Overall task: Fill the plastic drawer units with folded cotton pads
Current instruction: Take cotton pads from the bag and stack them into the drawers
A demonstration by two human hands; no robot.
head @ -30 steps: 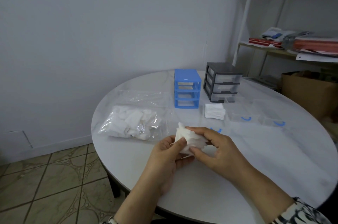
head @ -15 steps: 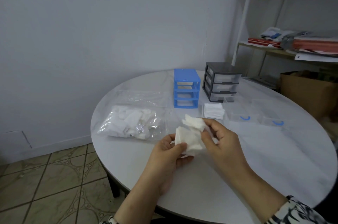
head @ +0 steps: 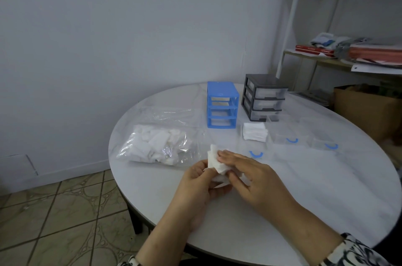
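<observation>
1. Head view, low centre of the frame: both hands are together on a small bunch of cotton pads (head: 217, 164), left hand (head: 196, 187) gripping from below, right hand (head: 253, 181) pinching the top one.
2. Pads look flimsy, so peeling one off could drag a few loose onto the table (head: 304, 189).
3. Three clear drawers (head: 285, 135) sit out, right of centre; a careless reach might knock them.
4. Blue unit (head: 221, 108) stands hollow, so it probably tips easily.

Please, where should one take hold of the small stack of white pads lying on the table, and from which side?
Judging by its pose, pinch the stack of pads across two opposite edges, coming from above. It lies flat and loose on the table, so a thumb and fingers squeezing the sides would probably keep the layers together.
</observation>
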